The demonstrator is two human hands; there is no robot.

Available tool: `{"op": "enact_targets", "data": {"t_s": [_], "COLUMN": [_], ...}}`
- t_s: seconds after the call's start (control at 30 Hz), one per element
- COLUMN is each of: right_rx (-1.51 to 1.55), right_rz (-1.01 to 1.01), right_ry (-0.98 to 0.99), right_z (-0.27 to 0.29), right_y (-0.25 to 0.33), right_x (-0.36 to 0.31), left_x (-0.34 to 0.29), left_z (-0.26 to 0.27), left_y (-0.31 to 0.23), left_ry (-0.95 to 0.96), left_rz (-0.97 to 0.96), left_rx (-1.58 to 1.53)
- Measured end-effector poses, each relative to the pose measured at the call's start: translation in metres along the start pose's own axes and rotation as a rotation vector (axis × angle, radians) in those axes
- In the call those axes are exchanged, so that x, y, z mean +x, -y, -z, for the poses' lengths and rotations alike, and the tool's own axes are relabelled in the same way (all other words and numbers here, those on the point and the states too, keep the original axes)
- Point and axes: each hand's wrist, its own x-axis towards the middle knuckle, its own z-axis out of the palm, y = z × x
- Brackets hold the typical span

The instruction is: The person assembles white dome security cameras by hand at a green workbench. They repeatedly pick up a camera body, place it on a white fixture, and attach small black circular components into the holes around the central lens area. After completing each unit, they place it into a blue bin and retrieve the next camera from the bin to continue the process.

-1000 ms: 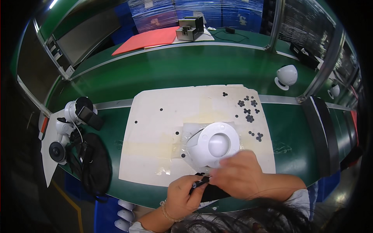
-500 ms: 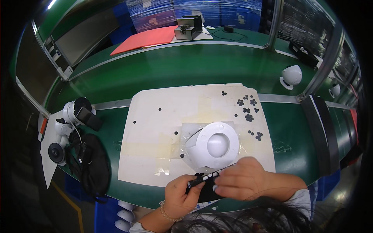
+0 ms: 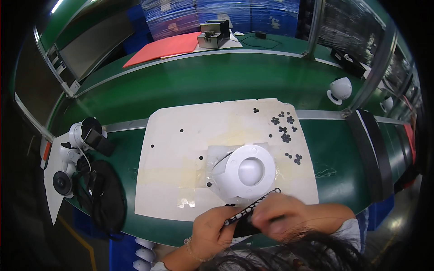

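My left hand [image 3: 211,229] grips a black sheet [image 3: 244,227] low in front of the board; its curled upper edge shows a row of white spots. Over the right part of that sheet is my right hand [image 3: 282,214], fingers bent and blurred, so whether it pinches anything cannot be made out. Just beyond both hands, a white rounded housing with a ring-shaped base [image 3: 267,169] lies ring side up on a clear plastic-wrapped pad [image 3: 211,156]. Small black round pads [image 3: 286,138] are scattered on the pale board [image 3: 169,176], many clustered at its right.
At the left stand white camera-like devices [image 3: 63,182] beside a black bag [image 3: 107,194] with cables. A white device [image 3: 340,89] is on the far right. Long black foam strips [image 3: 373,156] line the right edge. A metal box [image 3: 213,35] and red sheet [image 3: 162,49] lie at the back.
My right hand has curled its fingers over the sheet, where before they lay flatter. More of the sheet's spotted edge now shows. The view has shifted slightly.
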Motion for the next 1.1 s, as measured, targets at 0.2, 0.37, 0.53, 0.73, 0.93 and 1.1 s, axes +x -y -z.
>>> {"op": "enact_targets", "data": {"t_s": [0.2,0.37,0.53,0.73,0.93,1.1], "right_rx": [-0.082,-0.106,-0.195,-0.365,-1.014,-0.618], "right_rz": [-0.152,-0.203,-0.22,-0.185,0.06,0.005], "right_ry": [-0.495,-0.435,-0.396,-0.398,-0.275,-0.339], "right_z": [0.022,0.029,0.028,0.023,0.017,0.021], "right_y": [-0.027,-0.034,-0.031,-0.031,-0.014,-0.017], "right_x": [0.016,0.023,0.025,0.024,0.021,0.033], "left_x": [-0.005,-0.018,-0.022,-0.022,-0.026,-0.018], "left_z": [-0.011,-0.011,-0.016,-0.015,-0.015,-0.013], "left_y": [0.018,0.026,0.032,0.033,0.037,0.032], "left_ry": [0.024,0.074,0.012,0.021,0.022,0.008], "left_rz": [-0.104,-0.082,-0.093,-0.09,-0.102,-0.16], "left_rx": [0.044,0.122,0.072,0.063,0.11,0.144]}}
